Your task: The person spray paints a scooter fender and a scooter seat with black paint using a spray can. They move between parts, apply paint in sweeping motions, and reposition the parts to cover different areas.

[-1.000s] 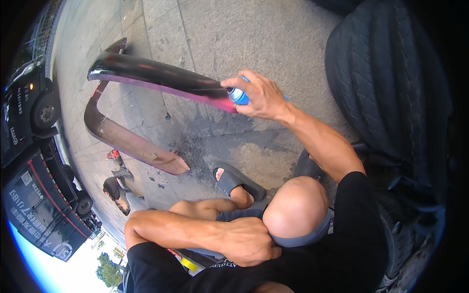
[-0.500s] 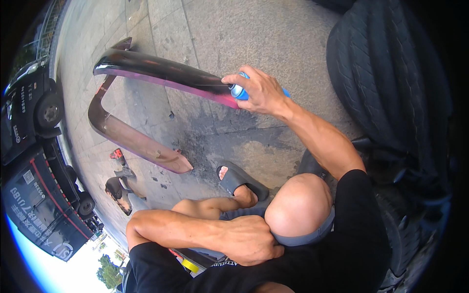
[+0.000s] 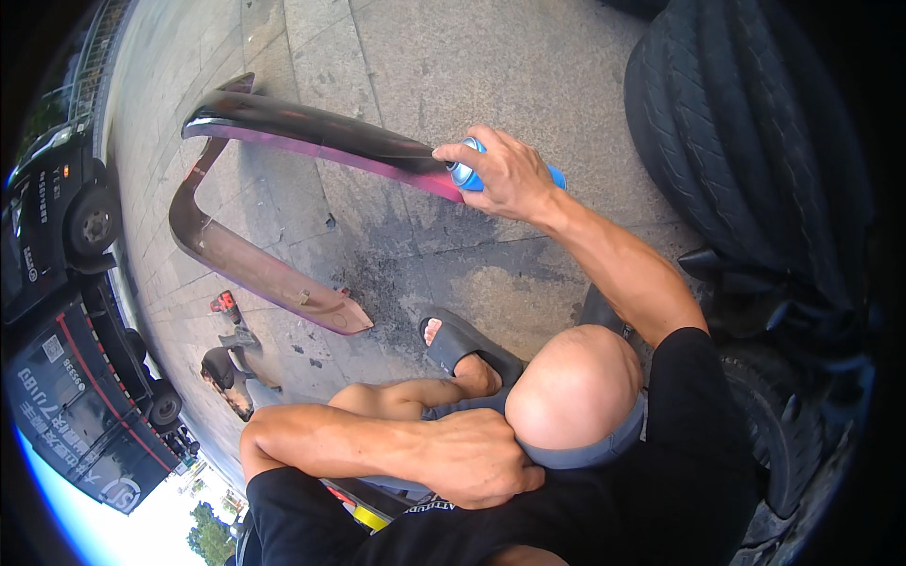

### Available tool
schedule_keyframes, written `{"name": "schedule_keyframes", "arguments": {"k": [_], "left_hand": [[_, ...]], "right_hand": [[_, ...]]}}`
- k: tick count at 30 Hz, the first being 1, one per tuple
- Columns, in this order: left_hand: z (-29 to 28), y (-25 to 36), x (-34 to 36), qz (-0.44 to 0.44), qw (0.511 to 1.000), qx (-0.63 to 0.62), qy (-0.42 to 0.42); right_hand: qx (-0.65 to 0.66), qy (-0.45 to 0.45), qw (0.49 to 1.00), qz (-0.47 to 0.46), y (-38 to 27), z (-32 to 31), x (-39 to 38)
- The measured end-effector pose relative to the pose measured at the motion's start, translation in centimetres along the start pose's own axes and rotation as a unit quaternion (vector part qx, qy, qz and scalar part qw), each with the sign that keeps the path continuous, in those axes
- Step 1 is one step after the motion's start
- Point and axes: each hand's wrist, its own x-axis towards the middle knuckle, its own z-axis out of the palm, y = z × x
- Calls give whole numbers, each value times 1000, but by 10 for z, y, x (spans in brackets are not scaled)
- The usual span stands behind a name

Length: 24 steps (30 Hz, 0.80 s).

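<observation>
My right hand [image 3: 514,179] is wrapped round a blue spray can [image 3: 465,166], its index finger on the nozzle. The nozzle faces left, close to the near-right end of a long curved panel [image 3: 311,127] lying on the ground. This panel looks like a U-shaped car trim piece. Its upper arm is glossy black on top with a pink-purple lower edge, and its lower arm [image 3: 274,274] shows a dull brownish-pink inner face. Against my bent knee [image 3: 578,396] rests my left hand [image 3: 486,459], closed into a fist. Its curled fingers hide whatever they may hold.
Large black tyres [image 3: 755,123] stand close on the right. A red and black power tool [image 3: 225,304] lies on the paving, left of my sandalled foot [image 3: 462,349]. Dark stains [image 3: 387,255] mark the ground below the panel. A dark truck [image 3: 85,377] is parked far left.
My right hand and the spray can have shifted very slightly to the right. The panel stays in place, and my left hand remains closed by the knee.
</observation>
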Motion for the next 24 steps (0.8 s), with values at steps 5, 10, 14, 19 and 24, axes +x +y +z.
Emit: {"name": "schedule_keyframes", "arguments": {"k": [5, 10, 14, 19, 24], "left_hand": [[10, -1, -1, 14, 1000, 9, 15], [11, -1, -4, 22, 1000, 10, 7], [11, 1, -3, 17, 1000, 11, 2], [6, 5, 2, 8, 1000, -7, -7], [4, 7, 4, 5, 1000, -9, -2]], "right_hand": [[-4, 38, 999, -18, -6, -1, 6], [-43, 15, 999, -1, 8, -6, -16], [-45, -9, 999, 13, 21, -10, -39], [-45, 0, 999, 23, 16, -1, -34], [-37, 0, 999, 20, 11, 0, -31]]}}
